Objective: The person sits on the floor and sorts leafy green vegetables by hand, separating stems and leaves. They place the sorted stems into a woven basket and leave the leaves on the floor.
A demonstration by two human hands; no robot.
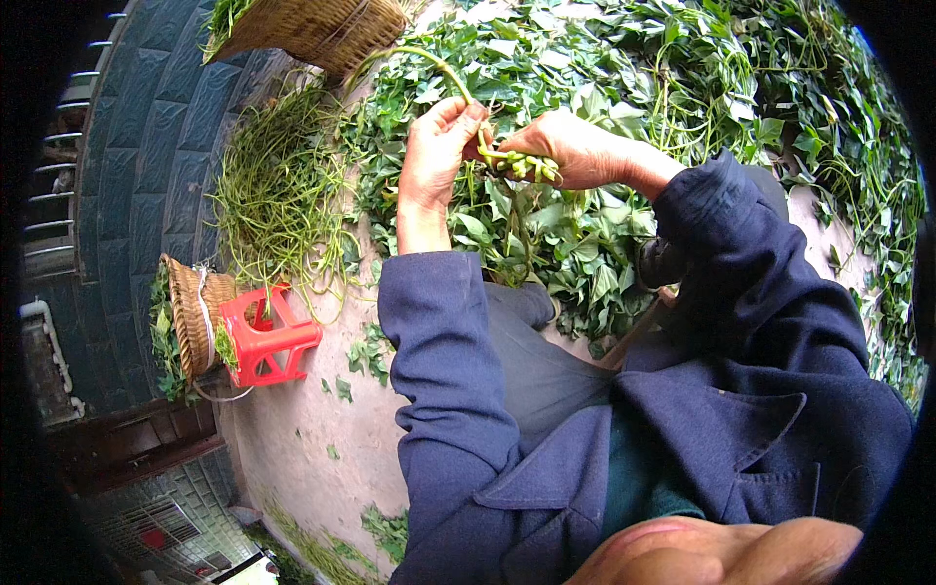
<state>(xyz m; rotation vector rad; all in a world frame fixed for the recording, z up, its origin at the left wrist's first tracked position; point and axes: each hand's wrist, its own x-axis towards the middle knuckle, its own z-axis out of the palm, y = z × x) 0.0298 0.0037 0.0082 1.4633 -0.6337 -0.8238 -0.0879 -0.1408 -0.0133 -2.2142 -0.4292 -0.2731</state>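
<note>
Between thumb and fingers, my left hand [430,150] pinches a long green vine stem [442,64], whose bare end arcs up and to the left. Close beside it, my right hand [574,150] is closed around a bunch of short green stem pieces [523,165]. The stem in my left hand meets this bunch, and my right fingertips are partly hidden. Below both hands, a thick layer of lobed-leaf vines [578,227] covers the floor around my feet.
A heap of leafless stems [281,183] lies on the left. Beyond it stands a woven basket [333,33] holding greens. A red plastic stool [276,340] is next to another woven basket [194,322] by the tiled wall [157,146]. Loose leaves [369,355] dot the pale floor [314,431].
</note>
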